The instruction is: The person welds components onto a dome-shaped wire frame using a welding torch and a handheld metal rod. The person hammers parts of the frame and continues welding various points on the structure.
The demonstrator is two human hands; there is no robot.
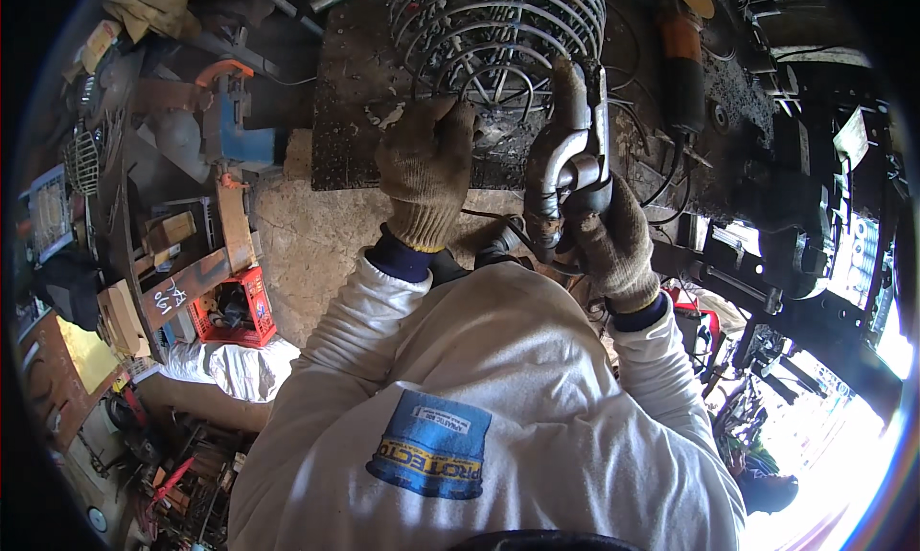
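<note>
A round cage of bent metal rings and rods point(498, 43) sits on the dark metal work table point(350, 120) in front of me. My left hand point(428, 163), in a brown knitted glove, is at the cage's near left side with its fingers curled closed. What lies in those fingers, if anything, is hidden. My right hand point(616, 240), gloved alike, is wrapped round the lower end of a large silver pliers-like tool point(556, 163). The tool points away from me, its far end beside the right edge of the cage.
An orange and black angle grinder point(682, 72) lies at the table's right, its cable running towards me. To the left stand a blue bench vise point(244, 134) and a red plastic crate point(235, 311). Metal scraps point(757, 369) crowd the lower right.
</note>
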